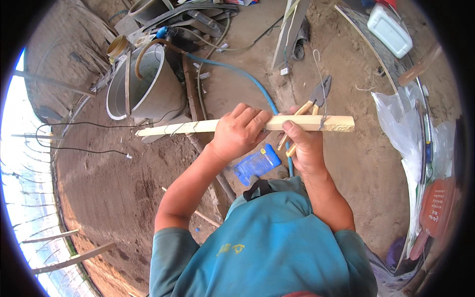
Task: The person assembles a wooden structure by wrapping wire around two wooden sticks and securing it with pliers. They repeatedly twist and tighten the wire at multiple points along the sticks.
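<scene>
A pale squared wooden stick [195,127] lies across in front of me, roughly level, its thicker end to the right. My left hand [237,131] is closed around the middle of it. Near the right end, my right hand [308,148] grips the stick and also a pair of pliers [319,94] with yellowish handles. The plier jaws point away from me, above the stick. A thin wire [323,121] is wound around the stick close to its right end, and a loose length rises beside the jaws. More wire loops circle the stick's left part.
A large pale bucket [166,94] with a hose in it stands at the far left. A blue hose [242,73] crosses the dirt floor. Below my hands lies a blue packet [257,164]. A white plastic container [390,30] and clear plastic sheeting [396,123] are on the right.
</scene>
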### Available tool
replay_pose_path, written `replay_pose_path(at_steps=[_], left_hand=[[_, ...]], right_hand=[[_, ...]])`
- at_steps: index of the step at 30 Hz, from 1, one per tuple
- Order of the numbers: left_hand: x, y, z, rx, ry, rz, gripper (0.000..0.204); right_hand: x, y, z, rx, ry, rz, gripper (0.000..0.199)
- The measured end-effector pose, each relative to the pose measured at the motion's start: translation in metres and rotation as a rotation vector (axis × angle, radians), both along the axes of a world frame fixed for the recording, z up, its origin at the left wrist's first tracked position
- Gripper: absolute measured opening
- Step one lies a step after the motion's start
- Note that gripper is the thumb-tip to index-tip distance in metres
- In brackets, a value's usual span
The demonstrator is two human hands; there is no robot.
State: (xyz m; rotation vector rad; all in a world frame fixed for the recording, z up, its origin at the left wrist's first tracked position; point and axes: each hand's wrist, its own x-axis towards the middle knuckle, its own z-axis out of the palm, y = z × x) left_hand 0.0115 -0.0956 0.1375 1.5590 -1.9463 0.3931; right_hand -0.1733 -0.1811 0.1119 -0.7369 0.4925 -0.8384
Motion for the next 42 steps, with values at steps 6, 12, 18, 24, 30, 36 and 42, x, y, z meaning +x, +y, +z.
replay_pose_path(at_steps=[6,12,18,24,30,36,42], left_hand=[[-0.002,0.01,0.004,0.078,0.164,0.084,0.054],[0.02,0.073,-0.029,-0.157,0.355,0.34,0.045],[0.042,0.137,-0.115,-0.4,0.868,0.799,0.014],[0.07,0.158,-0.148,-0.317,1.747,0.683,0.054],[0.081,0.144,-0.118,-0.41,2.102,-0.025,0.07],[0.081,0.14,-0.109,-0.575,2.187,-0.2,0.037],[0.081,0.12,-0.114,-0.617,2.036,0.108,0.033]], right_hand=[[0.007,-0.008,-0.009,-0.02,-0.014,0.032,0.048],[-0.005,-0.032,-0.02,-0.032,-0.013,0.079,0.048],[-0.01,-0.054,-0.038,0.005,0.021,0.088,0.044],[-0.014,-0.081,-0.062,0.077,-0.009,0.116,0.047],[-0.017,-0.102,-0.079,0.109,-0.052,0.211,0.044],[-0.006,-0.135,-0.114,0.247,-0.048,0.194,0.035],[-0.022,-0.156,-0.189,0.309,0.216,0.111,0.031]])
